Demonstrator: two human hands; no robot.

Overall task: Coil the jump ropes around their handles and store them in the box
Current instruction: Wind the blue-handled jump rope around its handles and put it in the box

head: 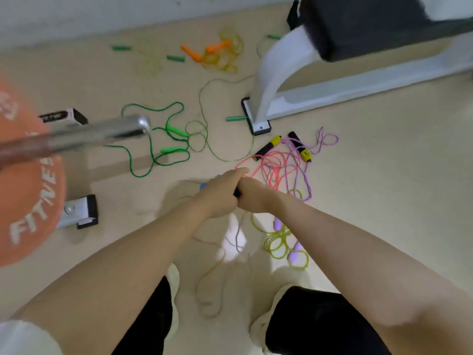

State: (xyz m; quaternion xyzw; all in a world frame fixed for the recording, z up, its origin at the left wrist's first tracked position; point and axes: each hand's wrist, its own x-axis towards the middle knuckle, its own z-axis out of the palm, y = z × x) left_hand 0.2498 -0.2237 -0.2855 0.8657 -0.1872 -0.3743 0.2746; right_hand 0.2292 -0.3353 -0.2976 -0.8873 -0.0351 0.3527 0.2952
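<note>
Because both hands meet over one dark handle [237, 192], the left hand [220, 194] curled beside it and the right hand [252, 197] gripping it, its thin cord [212, 283] trailing near the feet could snag the pink rope [275, 167] just beyond. Loose ropes on the floor number about seven; no box is in view.

**Jump ropes, loose on floor: none coiled**

Black handle [237, 192]: sat gripped between the fingers of both hands; thin pale cord [239, 234] hung below them. Pink rope [275, 167] and lilac rope [307, 175], tangled, black-and-yellow handles [267, 147]: just beyond the fingertips. Yellow-green rope [279, 242], lilac handles: below the right wrist. Green rope [163, 147]: far left of the fingers. Orange rope [217, 56]: far beyond.
</note>
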